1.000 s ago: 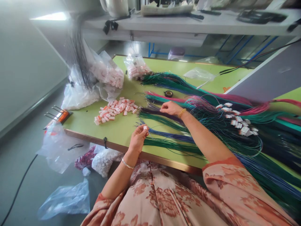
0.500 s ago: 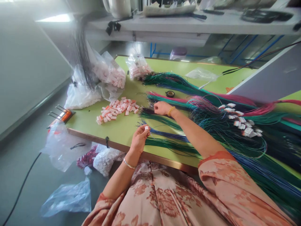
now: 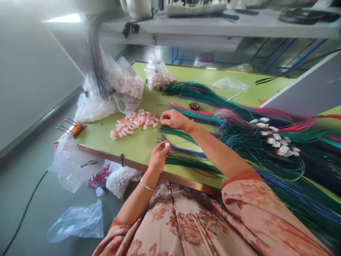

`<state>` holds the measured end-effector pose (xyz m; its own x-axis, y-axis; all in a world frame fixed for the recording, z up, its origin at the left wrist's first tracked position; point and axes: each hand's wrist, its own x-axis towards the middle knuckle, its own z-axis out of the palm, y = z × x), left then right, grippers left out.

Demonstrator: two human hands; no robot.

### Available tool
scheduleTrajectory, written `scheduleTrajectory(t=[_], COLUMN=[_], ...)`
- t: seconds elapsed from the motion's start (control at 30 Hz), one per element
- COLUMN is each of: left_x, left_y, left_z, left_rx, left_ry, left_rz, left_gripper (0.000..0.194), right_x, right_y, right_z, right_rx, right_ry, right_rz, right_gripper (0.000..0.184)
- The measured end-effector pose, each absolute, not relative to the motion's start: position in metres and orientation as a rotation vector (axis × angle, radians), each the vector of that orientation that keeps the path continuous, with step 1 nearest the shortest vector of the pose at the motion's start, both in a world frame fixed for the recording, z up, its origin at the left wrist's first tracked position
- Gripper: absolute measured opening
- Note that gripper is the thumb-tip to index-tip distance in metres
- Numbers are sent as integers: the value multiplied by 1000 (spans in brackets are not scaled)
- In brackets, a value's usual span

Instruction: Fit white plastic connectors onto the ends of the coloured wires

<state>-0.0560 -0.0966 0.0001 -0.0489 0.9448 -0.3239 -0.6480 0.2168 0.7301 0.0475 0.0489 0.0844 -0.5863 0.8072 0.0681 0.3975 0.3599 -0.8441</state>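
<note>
I see the loose connector pile (image 3: 134, 123) on the bench (image 3: 138, 145) left of the wire bundles (image 3: 239, 142), bags of connectors (image 3: 125, 83) behind the pile, tape roll (image 3: 194, 106) among the wires, more bags (image 3: 117, 179) on the floor below the bench edge, shelf (image 3: 226, 25) beyond.

A green table (image 3: 138, 145) with a brown front edge carries bundles of coloured wires (image 3: 239, 142) spread from its middle to the right edge — green, blue, pink. Near the left edge lies a loose heap of small pink-and-white connectors (image 3: 133, 122); bags of connectors (image 3: 125, 83) sit toward the far left corner, a small tape roll (image 3: 194, 106) mid-table.
</note>
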Motion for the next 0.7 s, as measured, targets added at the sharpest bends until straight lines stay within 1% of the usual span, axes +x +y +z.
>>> scheduleTrajectory(t=[0.13,0.4,0.7], left_x=[-57,-54,-54], left_y=[-97,-95,-92], left_z=[-1,2,2], left_rx=[413,386,406], left_ry=[911,855,828], left_rz=[1361,1383,1371], left_gripper=[31,30,28], right_x=[57,87,99], right_y=[26,-18,-31], right_z=[81,50,28], right_rx=[-1014,-1109,-1090], right_ry=[-2091,-1911,-1817], right_rz=[1167,1290,1473], right_gripper=[18,20,25])
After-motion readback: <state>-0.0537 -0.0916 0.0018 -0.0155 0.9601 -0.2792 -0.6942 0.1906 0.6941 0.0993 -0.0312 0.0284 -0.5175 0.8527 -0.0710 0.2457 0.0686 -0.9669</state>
